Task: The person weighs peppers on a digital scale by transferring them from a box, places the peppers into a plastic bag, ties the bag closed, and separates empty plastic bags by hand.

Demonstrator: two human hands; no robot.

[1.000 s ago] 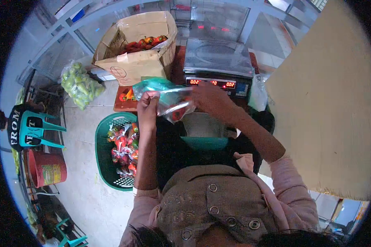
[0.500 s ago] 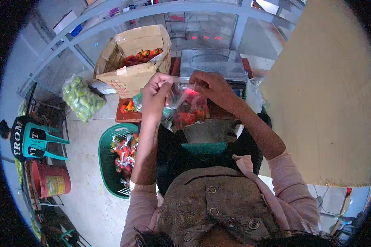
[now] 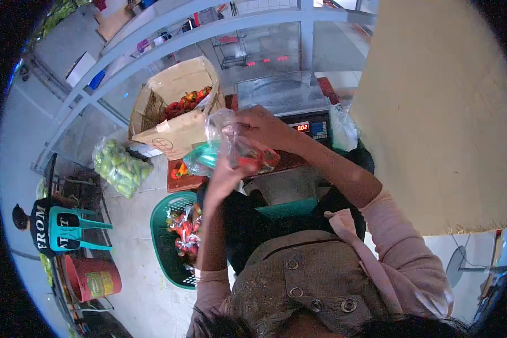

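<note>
A clear plastic bag (image 3: pixel 259 158) with red peppers inside hangs between my hands, in front of the digital scale (image 3: pixel 279 93). My right hand (image 3: pixel 256 127) grips the gathered top of the bag. Below it my left hand (image 3: pixel 228 174) is smeared by motion against the bag's lower left side, and its fingers cannot be made out. Green plastic (image 3: pixel 204 158) lies just left of the bag. The cardboard box (image 3: pixel 177 132) beyond it holds more red peppers (image 3: pixel 188 104).
A green basket (image 3: pixel 159 242) of bagged peppers stands on the floor at left, below a bag of green vegetables (image 3: pixel 118 166). Farther left are a red bucket (image 3: pixel 93 279) and a person (image 3: pixel 39 225) on a teal chair. A large cardboard sheet (image 3: pixel 434 124) fills the right.
My right hand has gathered the bag's top, which was stretched between both hands. My left hand has dropped lower along the bag. The view has turned, shifting the surroundings.
</note>
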